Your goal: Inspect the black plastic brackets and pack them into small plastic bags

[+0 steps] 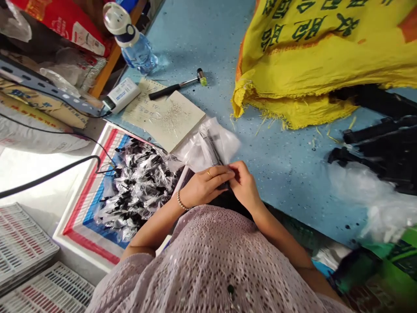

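In front of my body, both hands meet at the table's near edge on a clear plastic bag (224,134) with a slim dark part (211,147) inside. My left hand (203,186), with a ring and a beaded bracelet, lies closed over the lower end of the bag. The fingertips of my right hand (245,187) are pinched together against those of the left. What exactly lies between the fingertips is hidden. Below them a bit of black shows, partly covered by the hands.
Left of me, a basket (83,195) holds many bagged black parts. On the blue table (276,174) are a board (192,114), a small hammer (172,88), a white box (122,95) and a water bottle (138,50). A yellow sack (309,74) and black parts (391,143) lie right.
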